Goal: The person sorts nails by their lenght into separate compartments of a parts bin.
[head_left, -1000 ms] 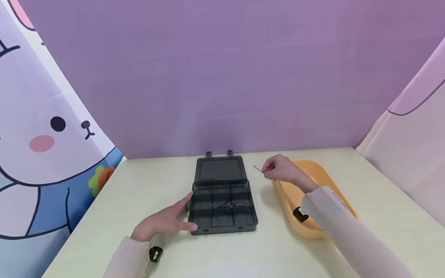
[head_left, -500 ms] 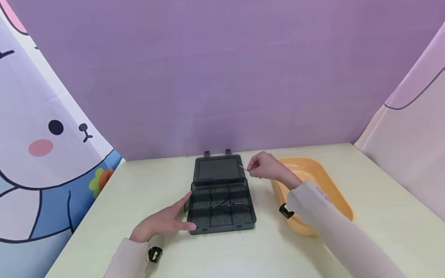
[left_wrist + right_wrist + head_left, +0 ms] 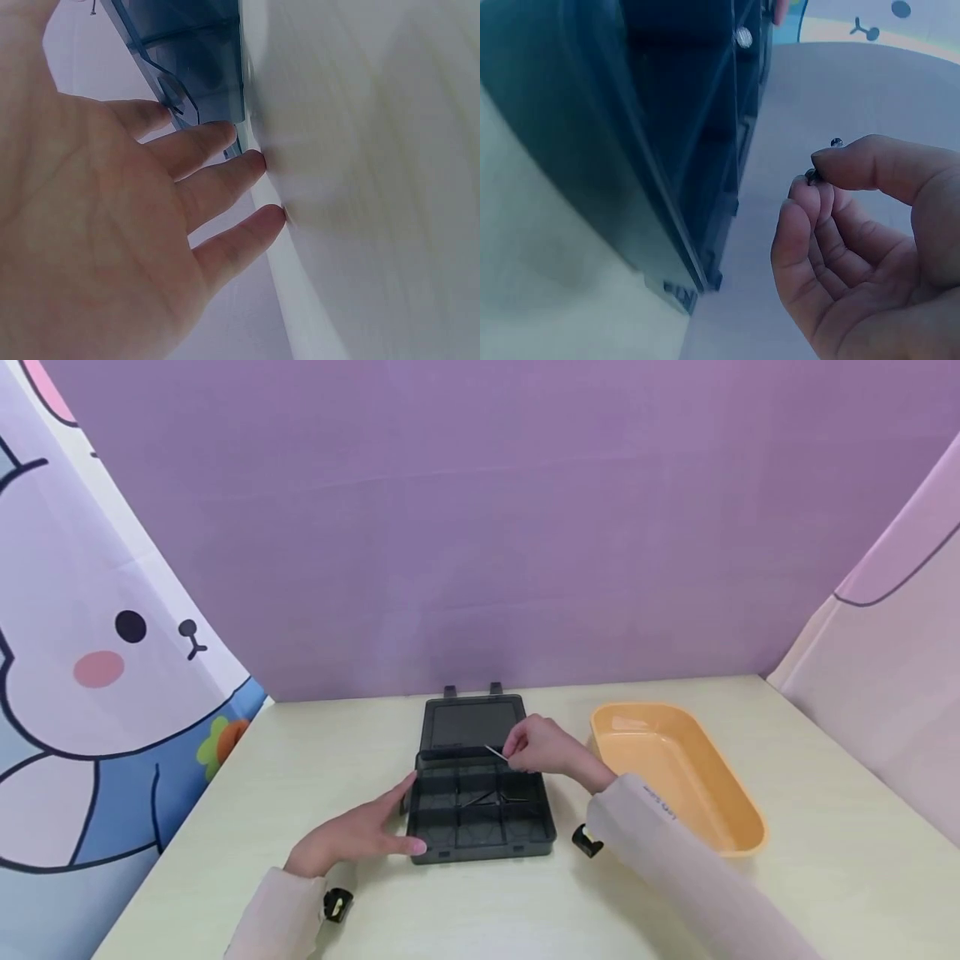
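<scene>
A dark translucent divided box (image 3: 480, 852) lies on the table with its lid (image 3: 480, 725) folded back. My left hand (image 3: 360, 837) spans its left side, index finger near the hinge end, thumb at the front left corner; the fingers look extended in the left wrist view. Above the rear compartments, my right hand (image 3: 551, 748) pinches a thin metal nail (image 3: 495, 752) between thumb and fingertips, its end pointing left. Other nails (image 3: 480, 799) rest across the middle compartments. One round nail head (image 3: 742, 37) shows inside the box in the right wrist view.
An orange-yellow tray (image 3: 675, 768) stands on the table (image 3: 480, 910) to the right of the box, partly behind my right forearm. A purple backdrop (image 3: 480, 527) rises along the table's far edge.
My right hand has moved left from over the orange-yellow tray, carrying the nail to above the back of the box. My left hand stays at the box's left side.
</scene>
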Tool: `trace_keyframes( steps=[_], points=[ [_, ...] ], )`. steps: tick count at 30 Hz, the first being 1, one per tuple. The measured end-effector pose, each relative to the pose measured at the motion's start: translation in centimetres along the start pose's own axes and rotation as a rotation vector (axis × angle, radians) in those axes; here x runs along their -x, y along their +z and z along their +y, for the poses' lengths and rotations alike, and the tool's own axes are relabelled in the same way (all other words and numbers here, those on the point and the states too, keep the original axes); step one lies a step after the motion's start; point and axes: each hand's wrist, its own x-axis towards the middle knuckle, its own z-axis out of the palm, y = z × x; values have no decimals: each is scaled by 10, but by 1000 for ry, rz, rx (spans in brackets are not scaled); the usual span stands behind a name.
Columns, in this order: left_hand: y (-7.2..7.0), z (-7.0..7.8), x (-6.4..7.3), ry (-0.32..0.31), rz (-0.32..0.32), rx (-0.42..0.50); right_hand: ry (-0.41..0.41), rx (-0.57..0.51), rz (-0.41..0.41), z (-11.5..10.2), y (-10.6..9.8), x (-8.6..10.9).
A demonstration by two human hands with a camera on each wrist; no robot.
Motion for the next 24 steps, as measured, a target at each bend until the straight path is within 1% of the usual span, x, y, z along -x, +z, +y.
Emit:
trace_keyframes(
  steps=[8, 14, 19, 24],
  points=[
    [-1, 3, 0, -17, 8, 5, -29, -64, -38, -5, 21, -2],
    [0, 4, 1, -11, 6, 9, -36, -58, -43, -7, 32, -1],
    [1, 3, 0, -2, 5, 10, -26, -50, -47, -5, 36, 0],
    [-1, 2, 1, 2, 1, 14, -52, -40, -50, -6, 35, 0]
  ],
)
